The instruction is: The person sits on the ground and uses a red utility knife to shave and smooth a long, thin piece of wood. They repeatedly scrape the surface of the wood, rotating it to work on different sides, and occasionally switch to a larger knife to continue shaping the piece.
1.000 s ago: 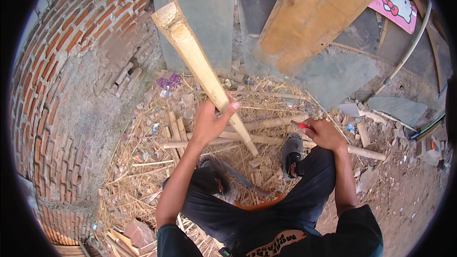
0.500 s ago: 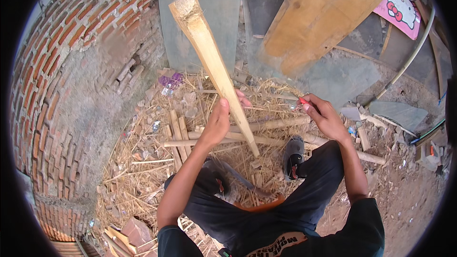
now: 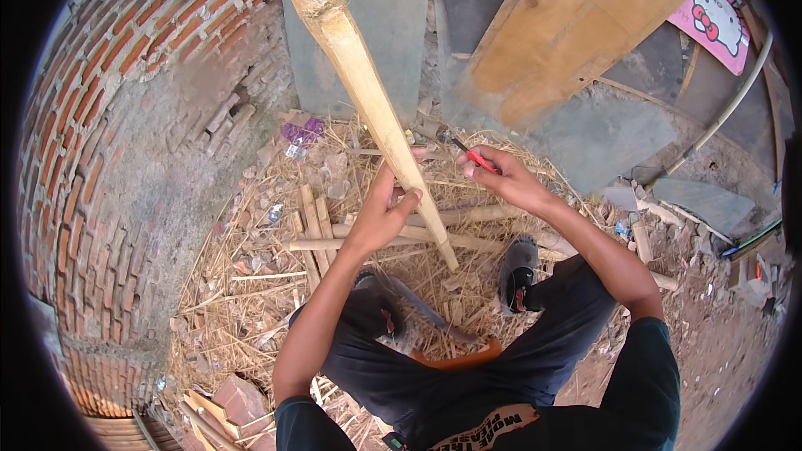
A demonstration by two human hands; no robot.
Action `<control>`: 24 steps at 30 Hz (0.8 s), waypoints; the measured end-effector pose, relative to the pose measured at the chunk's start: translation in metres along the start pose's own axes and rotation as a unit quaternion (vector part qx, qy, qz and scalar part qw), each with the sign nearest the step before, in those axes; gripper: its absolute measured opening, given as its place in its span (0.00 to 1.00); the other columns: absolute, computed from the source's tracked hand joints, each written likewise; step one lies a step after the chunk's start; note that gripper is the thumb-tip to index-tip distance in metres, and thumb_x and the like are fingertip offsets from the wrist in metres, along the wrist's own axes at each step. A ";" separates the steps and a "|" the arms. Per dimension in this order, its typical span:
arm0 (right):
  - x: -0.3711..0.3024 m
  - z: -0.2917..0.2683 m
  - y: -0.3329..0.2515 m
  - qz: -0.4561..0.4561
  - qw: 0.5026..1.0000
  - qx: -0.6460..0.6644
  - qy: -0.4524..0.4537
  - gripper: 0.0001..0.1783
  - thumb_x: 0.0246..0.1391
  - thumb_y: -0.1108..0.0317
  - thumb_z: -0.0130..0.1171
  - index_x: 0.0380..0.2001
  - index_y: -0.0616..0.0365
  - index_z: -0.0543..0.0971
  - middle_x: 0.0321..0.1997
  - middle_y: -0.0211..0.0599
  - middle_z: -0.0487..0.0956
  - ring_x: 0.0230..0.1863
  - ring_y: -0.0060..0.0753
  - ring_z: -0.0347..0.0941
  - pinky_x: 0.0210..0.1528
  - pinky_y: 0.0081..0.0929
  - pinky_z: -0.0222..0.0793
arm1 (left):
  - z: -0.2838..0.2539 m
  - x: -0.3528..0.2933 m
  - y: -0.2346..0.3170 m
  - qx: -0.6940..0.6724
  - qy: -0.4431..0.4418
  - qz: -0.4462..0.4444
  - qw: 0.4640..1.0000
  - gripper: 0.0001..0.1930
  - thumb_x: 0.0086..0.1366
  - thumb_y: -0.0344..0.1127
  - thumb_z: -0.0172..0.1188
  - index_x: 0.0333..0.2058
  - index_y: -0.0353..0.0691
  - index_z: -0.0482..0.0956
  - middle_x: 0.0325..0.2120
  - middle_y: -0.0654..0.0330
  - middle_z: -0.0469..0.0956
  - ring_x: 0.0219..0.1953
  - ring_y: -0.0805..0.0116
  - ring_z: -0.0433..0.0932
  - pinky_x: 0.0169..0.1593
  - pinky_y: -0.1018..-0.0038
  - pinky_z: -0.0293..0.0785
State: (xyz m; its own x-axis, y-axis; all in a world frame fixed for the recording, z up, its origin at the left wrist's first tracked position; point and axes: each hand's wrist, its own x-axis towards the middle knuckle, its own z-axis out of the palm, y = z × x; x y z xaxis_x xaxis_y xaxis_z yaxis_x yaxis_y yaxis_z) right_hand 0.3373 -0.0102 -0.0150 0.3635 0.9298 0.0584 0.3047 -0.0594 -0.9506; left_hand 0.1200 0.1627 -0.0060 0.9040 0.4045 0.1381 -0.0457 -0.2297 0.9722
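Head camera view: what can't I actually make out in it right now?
All in the head view:
Red-handled tool: handle partly covered by the right hand; dark tip too small to identify.
Long wooden piece: underside turned away from the camera.
Left hand: fingers partly hidden behind that piece.
Tan board: top cut off by the picture's upper edge.

1. Here's the left hand (image 3: 388,213), most of its fingers hidden behind the pale wooden piece (image 3: 372,92)!
2. The right hand (image 3: 510,181) covers part of the red-handled tool (image 3: 482,161) (that dark tip? too small to tell).
3. Up top, the brown board (image 3: 576,29) is cut by the edge!
4. Below, dark trousers (image 3: 551,347) partly hide a curved orange thing (image 3: 459,362).
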 end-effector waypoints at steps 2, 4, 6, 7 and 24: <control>0.004 0.003 0.005 0.086 0.995 0.048 -0.017 0.19 0.74 0.57 0.60 0.61 0.55 0.80 0.34 0.19 0.72 0.29 0.15 0.62 0.33 0.22 0.61 | 0.003 -0.003 -0.003 -0.016 0.030 0.004 0.999 0.31 0.71 0.19 0.60 0.71 0.39 0.65 0.65 0.53 0.69 0.67 0.64 0.72 0.67 0.62 0.74; 0.010 0.002 0.016 0.098 0.988 0.120 -0.029 0.20 0.74 0.57 0.60 0.61 0.57 0.80 0.33 0.19 0.70 0.28 0.14 0.60 0.31 0.19 0.59 | 0.003 -0.002 -0.006 -0.020 0.045 0.003 0.999 0.32 0.72 0.19 0.61 0.71 0.38 0.63 0.65 0.53 0.70 0.66 0.63 0.74 0.65 0.63 0.76; 0.012 0.001 0.020 0.108 0.980 0.163 -0.037 0.21 0.75 0.56 0.59 0.61 0.58 0.79 0.33 0.19 0.69 0.27 0.13 0.59 0.30 0.18 0.57 | 0.000 0.000 -0.012 -0.015 0.043 -0.007 0.999 0.33 0.72 0.19 0.61 0.73 0.36 0.61 0.65 0.52 0.72 0.63 0.63 0.78 0.63 0.65 0.80; 0.011 0.002 0.017 0.112 0.978 0.171 -0.040 0.21 0.75 0.56 0.58 0.61 0.59 0.79 0.33 0.20 0.69 0.27 0.13 0.59 0.30 0.17 0.57 | -0.001 -0.001 -0.013 -0.022 0.033 -0.016 0.999 0.32 0.73 0.19 0.61 0.72 0.36 0.62 0.64 0.52 0.73 0.62 0.64 0.78 0.62 0.66 0.80; -0.013 0.015 -0.022 0.034 0.979 0.199 -0.022 0.20 0.73 0.57 0.64 0.58 0.59 0.81 0.26 0.14 0.66 0.26 0.10 0.57 0.29 0.18 0.52 | 0.018 -0.004 -0.010 -0.073 -0.036 0.005 0.997 0.26 0.72 0.25 0.68 0.66 0.33 0.70 0.58 0.52 0.81 0.61 0.64 0.81 0.61 0.65 0.84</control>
State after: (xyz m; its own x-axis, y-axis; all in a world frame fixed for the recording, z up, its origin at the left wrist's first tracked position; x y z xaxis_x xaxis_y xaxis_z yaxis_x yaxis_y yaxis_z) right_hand 0.3129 -0.0156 0.0010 0.3308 0.9436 -0.0131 -0.0880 0.0170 -0.9960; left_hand 0.1247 0.1475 -0.0201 0.9314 0.3368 0.1381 -0.1109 -0.0987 0.9889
